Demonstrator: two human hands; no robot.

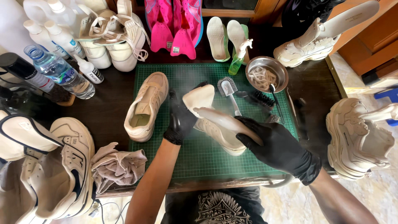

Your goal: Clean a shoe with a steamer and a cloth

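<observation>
Both my hands wear black gloves. My left hand (181, 120) has its grip closed on the heel end of a cream sneaker (215, 124) lying over the green cutting mat (199, 159) mid-desk. My right hand (278, 146) has its grip closed around a pale shoe-tree-like insert (226, 121), which lies across the sneaker's top; the fingers wrap its near end.

Just left of my left hand, the matching cream sneaker (146, 105) sits upright on the mat, opening up. Beyond the held shoe, a white-handled brush (229, 90) and a black brush (259, 98) lie on the mat, near a metal bowl (266, 74) holding pale laces. A green spray bottle (238, 58) stands next to the bowl.

A crumpled beige rag (118, 166) lies at the mat's near-left corner. Water bottle (58, 70) and white squeeze bottles (62, 37) at far left. White high-tops (54, 166) at near left, chunky white sneakers (358, 137) at right. Pink shoes (176, 20) and a pair of insoles (227, 35) at the far edge of the dark desk (105, 108).
</observation>
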